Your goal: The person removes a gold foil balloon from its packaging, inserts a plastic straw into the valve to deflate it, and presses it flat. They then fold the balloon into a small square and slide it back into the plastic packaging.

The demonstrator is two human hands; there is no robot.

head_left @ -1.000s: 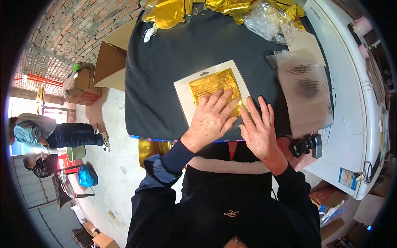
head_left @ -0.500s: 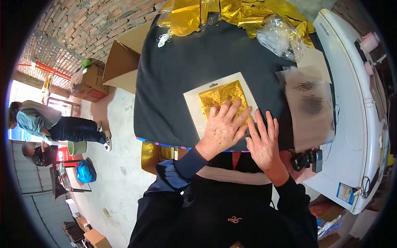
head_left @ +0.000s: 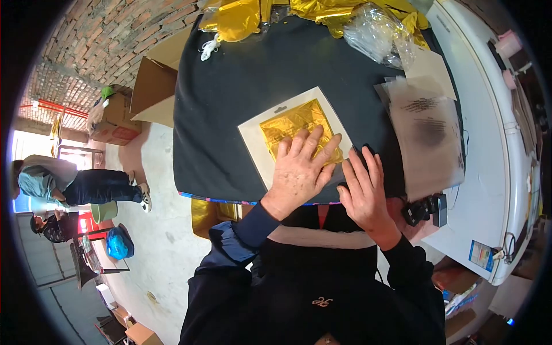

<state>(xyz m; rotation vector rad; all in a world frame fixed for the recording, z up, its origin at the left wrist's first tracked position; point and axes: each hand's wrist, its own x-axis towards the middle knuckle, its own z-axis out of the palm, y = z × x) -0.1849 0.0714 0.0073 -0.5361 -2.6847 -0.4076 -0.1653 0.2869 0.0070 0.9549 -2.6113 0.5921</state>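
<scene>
A white card [head_left: 253,136] with a hanging slot lies tilted on the black cloth [head_left: 253,80], with a folded gold foil piece [head_left: 283,125] on it. My left hand [head_left: 300,169] lies flat over the lower part of the foil, fingers spread. At the card's lower right edge is my right hand [head_left: 366,190], palm partly turned up, fingers stretched out and holding nothing. Whether its thumb touches the card cannot be made out.
Gold foil [head_left: 240,22] and a crumpled clear bag [head_left: 376,37] lie at the far edge. Printed clear sleeves [head_left: 428,138] are stacked at right, beside a white appliance [head_left: 489,144]. Two people are at far left; a cardboard box [head_left: 155,92] stands nearer.
The whole view has shifted, so the table and card appear further left and slightly higher. My left hand still rests on the foil, with its fingers slightly lower on it.
</scene>
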